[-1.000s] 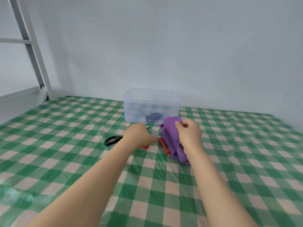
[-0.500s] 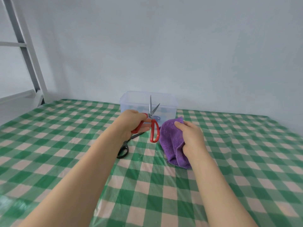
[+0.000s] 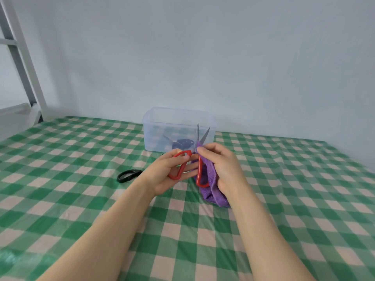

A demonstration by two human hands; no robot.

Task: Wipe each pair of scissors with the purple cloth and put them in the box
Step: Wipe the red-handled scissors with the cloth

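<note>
Left hand [image 3: 169, 173] gripping red scissors [image 3: 199, 159] (blades up), purple cloth [image 3: 211, 179] alongside

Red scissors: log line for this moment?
left hand: holds red scissors; right hand: grips purple cloth at blades; black scissors: on tablecloth; box: dark scissors inside

My left hand [image 3: 170, 172] hides the blades of the black scissors [image 3: 129, 175]. The dark scissors [image 3: 181, 143] in the box [image 3: 156, 126] are blurred. The ladder [image 3: 28, 69] is cut off upper left.
</note>
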